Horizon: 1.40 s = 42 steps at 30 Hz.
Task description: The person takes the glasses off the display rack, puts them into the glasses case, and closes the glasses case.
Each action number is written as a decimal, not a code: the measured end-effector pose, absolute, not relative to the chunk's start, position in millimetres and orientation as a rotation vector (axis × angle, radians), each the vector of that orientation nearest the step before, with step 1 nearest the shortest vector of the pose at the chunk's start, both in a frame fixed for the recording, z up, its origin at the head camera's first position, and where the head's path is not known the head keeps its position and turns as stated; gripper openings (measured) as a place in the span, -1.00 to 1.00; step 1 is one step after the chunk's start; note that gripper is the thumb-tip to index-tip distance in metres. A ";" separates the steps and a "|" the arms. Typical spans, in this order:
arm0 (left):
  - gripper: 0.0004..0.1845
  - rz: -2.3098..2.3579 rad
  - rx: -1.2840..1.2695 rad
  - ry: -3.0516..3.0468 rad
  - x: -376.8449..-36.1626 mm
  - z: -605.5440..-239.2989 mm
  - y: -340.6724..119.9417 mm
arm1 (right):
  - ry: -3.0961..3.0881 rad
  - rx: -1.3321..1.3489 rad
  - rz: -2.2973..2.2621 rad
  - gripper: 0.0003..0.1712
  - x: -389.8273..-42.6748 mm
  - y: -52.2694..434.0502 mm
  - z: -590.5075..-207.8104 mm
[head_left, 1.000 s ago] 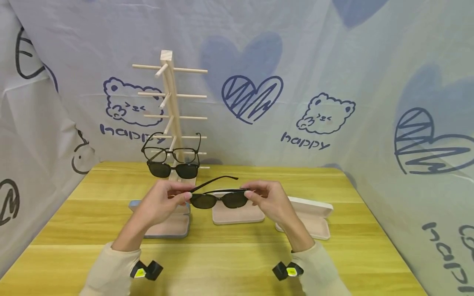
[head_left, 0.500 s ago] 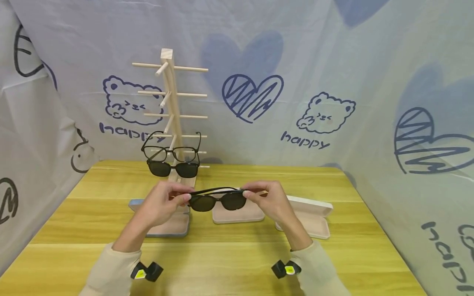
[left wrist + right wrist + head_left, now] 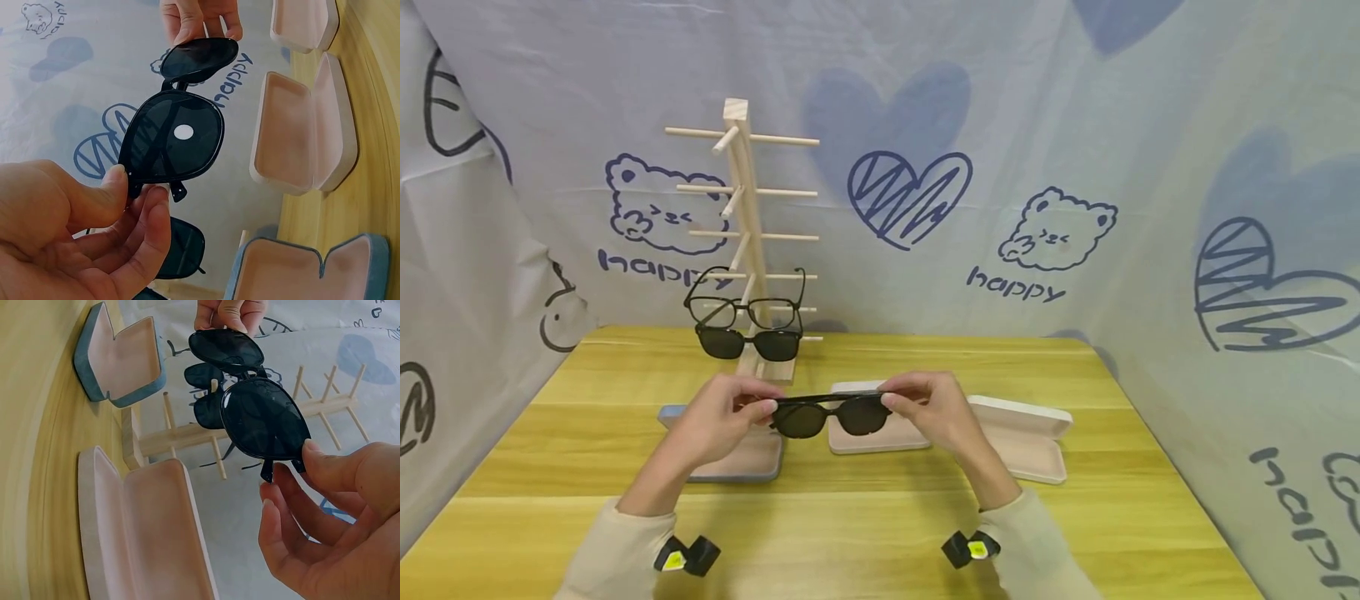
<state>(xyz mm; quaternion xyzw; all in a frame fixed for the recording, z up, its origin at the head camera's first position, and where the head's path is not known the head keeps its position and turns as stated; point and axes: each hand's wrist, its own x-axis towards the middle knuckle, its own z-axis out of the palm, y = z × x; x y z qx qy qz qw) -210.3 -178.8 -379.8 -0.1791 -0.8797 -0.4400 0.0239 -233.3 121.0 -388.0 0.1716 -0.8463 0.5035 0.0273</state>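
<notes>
Black sunglasses (image 3: 831,416) hang in the air between both hands, lenses facing me and the arms folded in behind them. My left hand (image 3: 730,421) pinches one end of the frame between thumb and fingers. At the other end, my right hand (image 3: 936,412) pinches the frame the same way. Below and behind the sunglasses lies an open pale case (image 3: 880,437) with pink lining, partly hidden by them. In the left wrist view, the dark lens (image 3: 175,137) sits just beyond the thumb; the right wrist view shows the other lens (image 3: 262,419).
A wooden glasses rack (image 3: 747,208) stands at the back left, bearing clear-lens glasses (image 3: 741,312) and another pair of sunglasses (image 3: 748,344) on its lower pegs. An open blue case (image 3: 741,462) lies left on the table (image 3: 865,533), an open white case (image 3: 1026,437) right.
The raised arm of the sunglasses has folded in behind the lenses. Both hands have since moved slightly left, and the sunglasses have come a little lower.
</notes>
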 end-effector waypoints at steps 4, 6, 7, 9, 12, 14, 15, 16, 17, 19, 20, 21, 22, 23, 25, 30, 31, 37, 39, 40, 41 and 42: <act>-0.79 -1.377 -0.565 -2.737 -209.1 -380.9 -182.8 | -2.607 0.562 1.604 -0.84 -234.1 118.3 -392.4; -0.79 -1.383 -0.563 -2.745 -208.6 -381.7 -185.0 | -2.608 0.569 1.635 -0.84 -234.3 116.3 -394.4; -0.79 -1.388 -0.563 -2.748 -208.5 -382.2 -186.2 | -2.608 0.577 1.648 -0.83 -234.4 115.3 -395.3; -0.78 -1.398 -0.562 -2.754 -208.4 -383.4 -189.1 | -2.610 0.595 1.663 -0.82 -234.8 113.2 -397.2; -0.77 -1.390 -0.570 -2.765 -207.8 -385.1 -193.8 | -2.617 0.607 1.679 -0.81 -235.3 110.0 -399.1; -0.77 -1.362 -0.575 -2.778 -208.0 -386.2 -196.7 | -2.625 0.607 1.690 -0.81 -235.9 108.3 -399.9; -0.77 -1.342 -0.582 -2.781 -208.2 -386.7 -198.0 | -2.627 0.603 1.699 -0.81 -236.4 107.5 -400.6; -0.76 -1.322 -0.586 -2.786 -208.2 -386.8 -199.4 | -2.628 0.603 1.706 -0.81 -236.8 106.6 -401.2; -0.76 -1.303 -0.587 -2.792 -208.3 -387.1 -200.9 | -2.631 0.603 1.710 -0.81 -237.3 105.5 -401.8; -0.77 -1.268 -0.593 -2.797 -208.5 -387.0 -203.8 | -2.638 0.610 1.716 -0.79 -238.4 103.1 -403.1; -0.77 -1.257 -0.593 -2.799 -208.6 -387.0 -205.6 | -2.641 0.615 1.713 -0.79 -238.9 101.6 -403.7; -0.77 -1.251 -0.592 -2.802 -208.5 -386.8 -207.5 | -2.648 0.611 1.709 -0.79 -239.7 99.7 -404.5; -0.77 -1.250 -0.585 -2.807 -208.3 -386.7 -209.4 | -2.653 0.614 1.707 -0.78 -240.0 98.0 -405.0; -0.77 -1.248 -0.580 -2.810 -208.2 -386.9 -211.3 | -2.660 0.609 1.706 -0.78 -240.4 96.0 -405.5; -0.77 -1.254 -0.565 -2.816 -208.2 -387.4 -215.2 | -2.664 0.613 1.712 -0.77 -241.2 92.1 -406.9; -0.77 -1.291 -0.522 -2.828 -208.1 -389.6 -224.7 | -2.662 0.634 1.732 -0.76 -242.3 82.0 -411.3; -0.77 -1.303 -0.510 -2.832 -208.1 -390.2 -226.8 | -2.661 0.641 1.736 -0.77 -242.5 79.9 -412.4; -0.76 -1.334 -0.442 -2.868 -209.4 -395.8 -242.3 | -2.669 0.653 1.777 -0.78 -244.2 64.3 -421.4; -0.74 -1.334 -0.426 -2.879 -210.2 -398.5 -248.3 | -2.676 0.647 1.789 -0.79 -244.9 57.9 -424.6; -0.74 -1.337 -0.408 -2.885 -210.6 -399.7 -251.0 | -2.681 0.641 1.793 -0.79 -245.1 54.7 -426.1; -0.73 -1.341 -0.396 -2.888 -211.0 -401.2 -254.0 | -2.681 0.635 1.803 -0.80 -245.2 51.6 -427.6; -0.72 -1.346 -0.380 -2.892 -211.4 -402.6 -256.9 | -2.684 0.623 1.818 -0.80 -245.2 48.4 -428.9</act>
